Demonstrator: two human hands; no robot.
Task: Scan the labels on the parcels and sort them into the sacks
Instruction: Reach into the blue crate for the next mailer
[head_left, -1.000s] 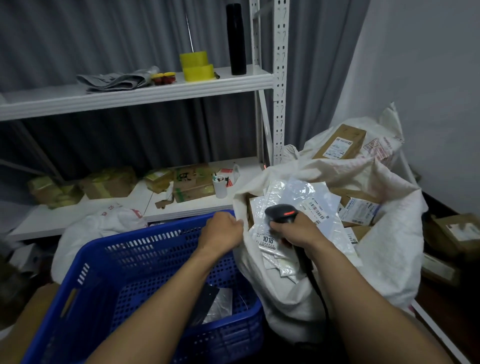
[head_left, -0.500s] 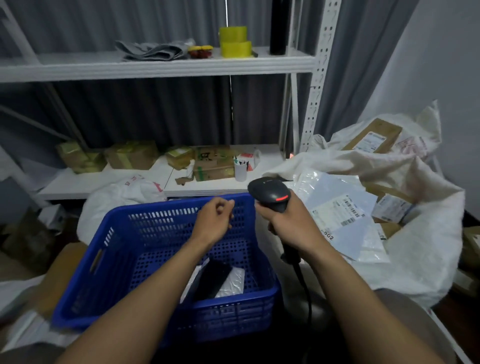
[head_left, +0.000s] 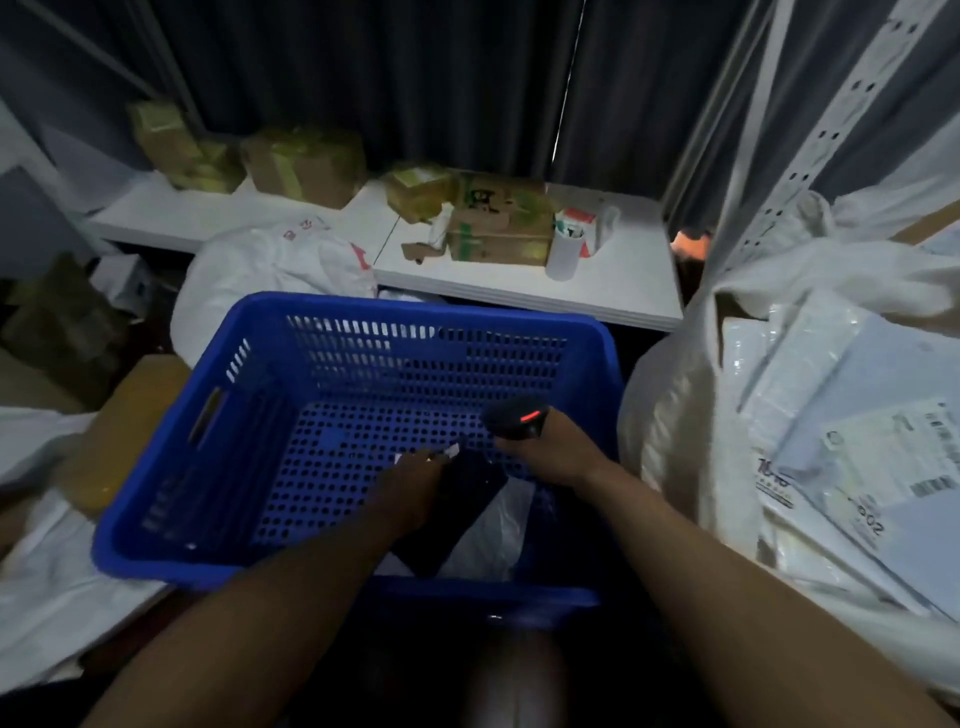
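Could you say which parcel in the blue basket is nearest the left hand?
The black parcel; the left hand is at its top edge. The white plastic parcel lies nearer the right hand and scanner.

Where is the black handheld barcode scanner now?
In the head view, right of centre, the black handheld barcode scanner is gripped by the right hand above the blue perforated plastic basket, near its right wall.

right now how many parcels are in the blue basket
2: a black parcel at the left hand, and a white plastic parcel lying partly under it, toward the blue basket's near wall. The right hand holds the scanner close by. The arms may hide more.
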